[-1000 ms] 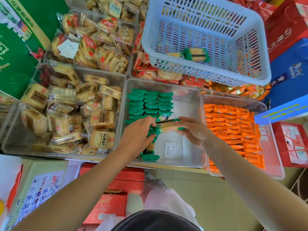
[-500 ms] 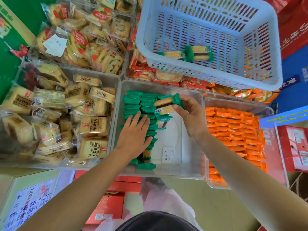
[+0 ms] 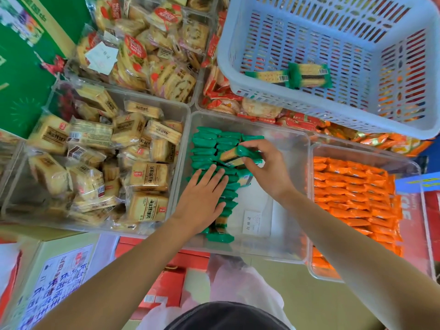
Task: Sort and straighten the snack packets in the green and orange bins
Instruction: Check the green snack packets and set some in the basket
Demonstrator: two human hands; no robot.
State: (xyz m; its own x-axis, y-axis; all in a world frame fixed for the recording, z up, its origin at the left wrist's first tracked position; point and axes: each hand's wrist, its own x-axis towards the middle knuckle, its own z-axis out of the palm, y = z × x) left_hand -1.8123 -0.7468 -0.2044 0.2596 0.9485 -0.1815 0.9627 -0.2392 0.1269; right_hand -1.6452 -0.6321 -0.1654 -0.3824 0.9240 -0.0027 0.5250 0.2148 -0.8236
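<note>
Pinching a green-wrapped cracker packet (image 3: 232, 154) mid-frame, the right hand (image 3: 269, 170) is filing it; the spread left hand (image 3: 202, 196) is steadying the green packet rows (image 3: 205, 142). Squaring it up is likely coming next.

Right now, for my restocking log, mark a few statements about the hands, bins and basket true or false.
1. The left hand lies flat on the stacked green packets. True.
2. The right hand holds nothing. False: it pinches the lifted packets.
3. The slotted basket is empty. False: loose green packets lie inside.
4. Orange packets fill the clear bin beside the green one. True.
</note>
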